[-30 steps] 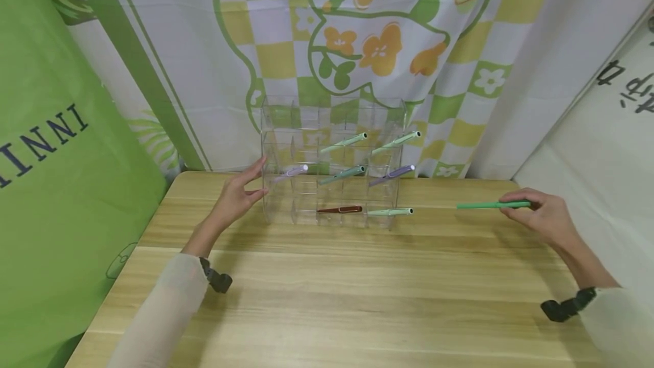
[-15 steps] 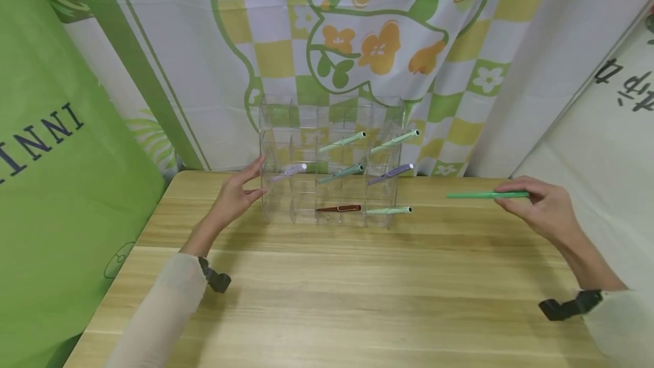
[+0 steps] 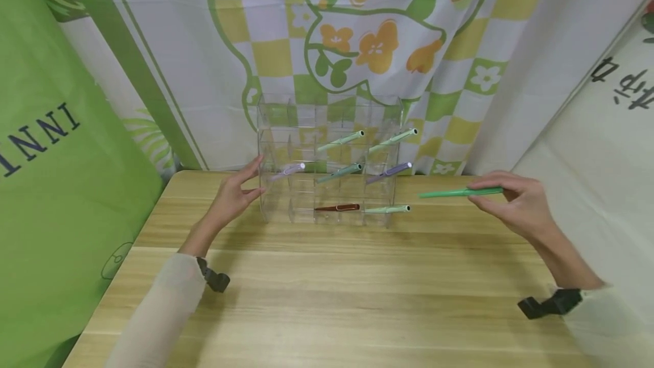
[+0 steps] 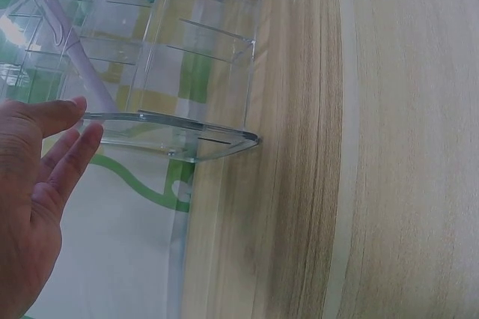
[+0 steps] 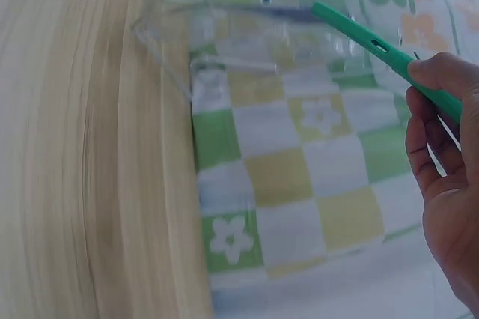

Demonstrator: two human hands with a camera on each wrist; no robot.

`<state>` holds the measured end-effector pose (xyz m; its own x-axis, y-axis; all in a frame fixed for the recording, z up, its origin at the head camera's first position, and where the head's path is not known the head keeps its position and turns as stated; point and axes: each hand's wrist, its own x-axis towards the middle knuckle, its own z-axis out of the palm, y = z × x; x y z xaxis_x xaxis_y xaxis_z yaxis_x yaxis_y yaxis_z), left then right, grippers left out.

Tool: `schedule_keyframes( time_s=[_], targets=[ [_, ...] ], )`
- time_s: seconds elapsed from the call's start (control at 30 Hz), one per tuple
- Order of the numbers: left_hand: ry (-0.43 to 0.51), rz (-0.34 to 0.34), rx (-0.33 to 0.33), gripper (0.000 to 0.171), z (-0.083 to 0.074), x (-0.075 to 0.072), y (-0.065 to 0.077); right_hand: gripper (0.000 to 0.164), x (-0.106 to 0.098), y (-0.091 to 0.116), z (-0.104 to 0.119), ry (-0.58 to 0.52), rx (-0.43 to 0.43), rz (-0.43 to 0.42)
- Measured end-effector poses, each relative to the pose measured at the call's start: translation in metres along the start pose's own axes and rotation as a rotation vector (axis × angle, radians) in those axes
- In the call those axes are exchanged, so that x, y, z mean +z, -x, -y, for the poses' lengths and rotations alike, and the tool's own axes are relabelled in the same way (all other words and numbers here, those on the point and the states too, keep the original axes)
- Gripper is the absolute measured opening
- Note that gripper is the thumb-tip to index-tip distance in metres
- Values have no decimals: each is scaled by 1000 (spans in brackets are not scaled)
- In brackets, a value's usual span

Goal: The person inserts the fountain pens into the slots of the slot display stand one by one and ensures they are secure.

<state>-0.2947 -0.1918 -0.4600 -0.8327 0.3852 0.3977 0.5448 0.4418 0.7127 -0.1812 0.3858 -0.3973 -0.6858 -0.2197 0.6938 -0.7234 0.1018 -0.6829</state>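
A clear acrylic pen rack [image 3: 276,217] stands upright at the table's back. My left hand [image 3: 232,195] holds its left side panel; in the left wrist view the panel's edge [image 4: 179,123] passes between thumb and fingers. Right of the rack, my right hand [image 3: 518,200] pinches a bright green pen [image 3: 444,193] between thumb and fingers. That pen lies nearly level above the table, its free end pointing left, apart from the rack. Slots hold a lilac pen [image 3: 288,171], a teal pen [image 3: 339,173], a purple pen [image 3: 389,172], a brown pen [image 3: 336,208] and several pale green pens [image 3: 386,209].
The wooden table [image 3: 327,288] spreads in front of the rack. A patterned curtain [image 3: 276,58] hangs close behind it. Green cloth [image 3: 66,203] borders the left side and white cloth [image 3: 587,146] the right.
My right hand has moved left toward the rack, carrying the bright green pen, which has risen slightly. The left hand stays on the rack's side, and the slotted pens keep their places.
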Motion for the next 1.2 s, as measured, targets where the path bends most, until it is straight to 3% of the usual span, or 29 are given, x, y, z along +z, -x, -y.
schedule_keyframes(
  time_s=[0.37,0.7,0.9,1.2],
  targets=[
    [20,-1,6,82,2,0,0,39,44,-15,4,-29,-79,86],
    [7,-3,11,85,-4,-3,0,35,82,-23,6,-26,-65,93],
    [-24,-8,27,87,0,-1,-1,36,102,-27,5,-24,-74,105],
    [-25,-8,37,87,-1,-2,-1,34,136,-34,0,53,-3,108]
  ],
)
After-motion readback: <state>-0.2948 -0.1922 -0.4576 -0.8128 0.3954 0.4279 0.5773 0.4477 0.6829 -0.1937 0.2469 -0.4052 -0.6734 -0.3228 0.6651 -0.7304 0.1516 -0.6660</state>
